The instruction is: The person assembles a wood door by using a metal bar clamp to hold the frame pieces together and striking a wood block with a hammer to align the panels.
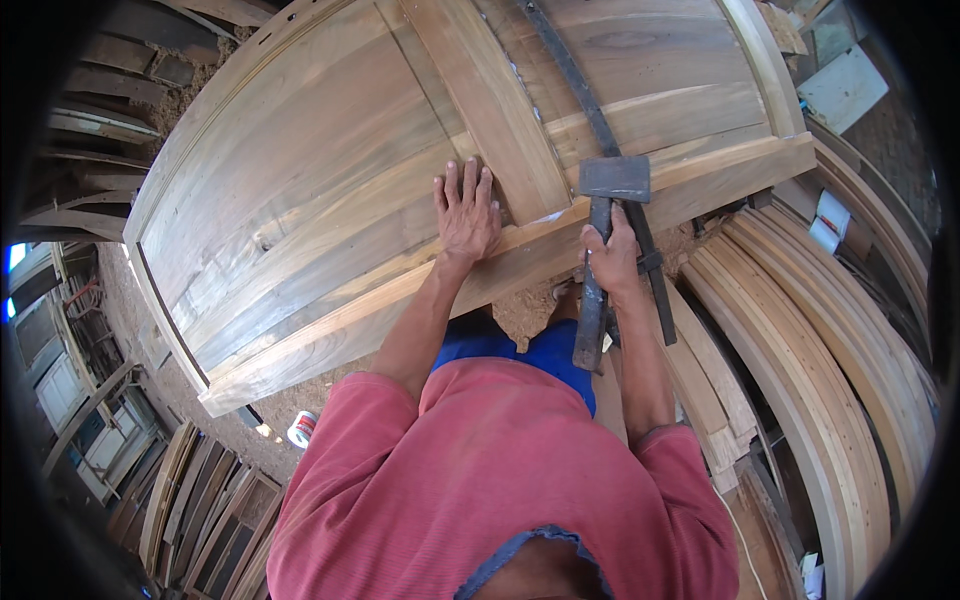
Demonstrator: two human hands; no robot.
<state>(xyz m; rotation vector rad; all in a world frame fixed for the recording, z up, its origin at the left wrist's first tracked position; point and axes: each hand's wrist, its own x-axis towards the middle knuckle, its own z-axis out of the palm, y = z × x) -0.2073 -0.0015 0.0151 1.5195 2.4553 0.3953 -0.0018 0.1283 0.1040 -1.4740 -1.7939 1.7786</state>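
The wooden door (310,170) stretches before the person; the hammer (615,180) is at its near edge, right of middle. The right hand's (613,255) fingers wrap its handle. The left hand (468,220), fingers slightly spread, presses flat on the door, gripping nothing. A metal bar (570,70) crosses the near edge beside the hammer.
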